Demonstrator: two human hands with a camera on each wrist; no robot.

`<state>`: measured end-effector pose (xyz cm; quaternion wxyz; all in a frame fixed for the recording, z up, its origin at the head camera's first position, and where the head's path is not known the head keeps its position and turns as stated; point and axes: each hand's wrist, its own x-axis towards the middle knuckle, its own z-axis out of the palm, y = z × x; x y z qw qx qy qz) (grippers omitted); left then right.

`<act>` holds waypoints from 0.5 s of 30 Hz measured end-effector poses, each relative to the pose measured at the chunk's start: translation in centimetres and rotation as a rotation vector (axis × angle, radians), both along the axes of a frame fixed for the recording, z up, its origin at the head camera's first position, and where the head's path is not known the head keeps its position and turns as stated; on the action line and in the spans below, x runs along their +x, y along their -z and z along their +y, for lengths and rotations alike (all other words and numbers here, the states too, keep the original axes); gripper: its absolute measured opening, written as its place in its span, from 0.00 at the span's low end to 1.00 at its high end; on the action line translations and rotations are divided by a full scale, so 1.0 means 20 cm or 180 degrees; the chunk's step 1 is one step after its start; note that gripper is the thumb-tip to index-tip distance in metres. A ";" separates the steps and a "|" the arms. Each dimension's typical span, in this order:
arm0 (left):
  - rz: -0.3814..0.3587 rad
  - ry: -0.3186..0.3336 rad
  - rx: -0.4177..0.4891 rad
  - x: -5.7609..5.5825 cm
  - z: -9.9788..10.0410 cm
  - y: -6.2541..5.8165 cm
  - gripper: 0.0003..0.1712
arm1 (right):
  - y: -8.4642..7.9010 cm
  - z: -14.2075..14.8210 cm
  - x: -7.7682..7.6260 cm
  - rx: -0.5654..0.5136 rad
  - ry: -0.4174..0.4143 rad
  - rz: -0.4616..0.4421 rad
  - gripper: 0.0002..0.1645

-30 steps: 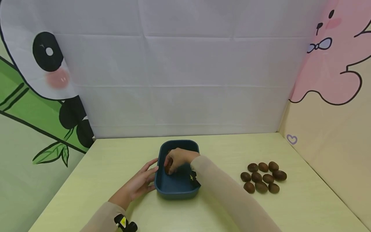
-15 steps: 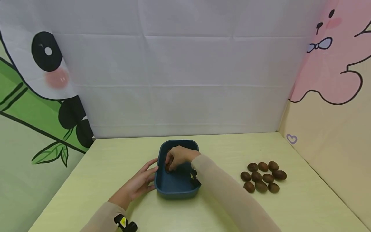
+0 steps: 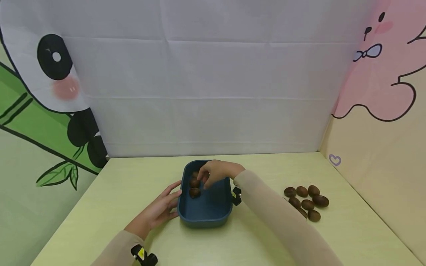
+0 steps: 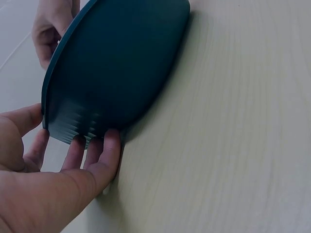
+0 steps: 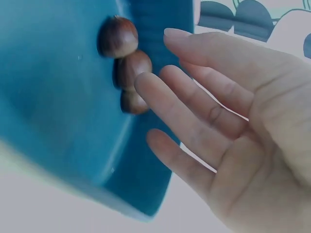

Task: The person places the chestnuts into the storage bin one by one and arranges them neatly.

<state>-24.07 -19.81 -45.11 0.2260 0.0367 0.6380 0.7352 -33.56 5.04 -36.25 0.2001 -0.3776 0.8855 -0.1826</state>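
A dark blue rectangular box [image 3: 206, 218] stands mid-table, and three chestnuts [image 3: 194, 192] form a row along its left inner wall. In the right wrist view the same row of chestnuts [image 5: 134, 69] shows glossy brown shells with paler ends. My right hand [image 3: 217, 173] hovers over the box, fingers spread and relaxed, holding nothing; its fingertips are close to the chestnuts. My left hand [image 3: 159, 210] rests its fingertips against the box's left side. Seen from the left wrist, the straight left fingers [image 4: 111, 145] touch the box's ribbed outer wall [image 4: 116, 63].
Several more chestnuts [image 3: 307, 204] lie grouped on the right of the pale wooden table [image 3: 263, 166], partly covered by the right sleeve [image 3: 283, 218]. A white cloth backdrop [image 3: 213, 92] rises behind the table, with printed panels on both sides.
My right hand has let go of a chestnut at the near end of the row, and has lifted up and to the right. My left hand has stayed at the box's side.
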 end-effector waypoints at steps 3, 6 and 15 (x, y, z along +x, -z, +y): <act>0.0012 0.0023 0.0023 0.00 -0.01 0.00 0.40 | -0.03 0.06 0.02 0.0031 -0.0020 0.0023 0.22; 0.0001 0.0003 0.0027 0.00 -0.01 0.00 0.39 | -0.06 0.13 0.05 0.0019 -0.0003 0.0003 0.20; -0.0004 -0.0075 0.0007 -0.01 0.00 0.01 0.38 | -0.06 0.43 0.12 -0.0149 0.0079 -0.0047 0.16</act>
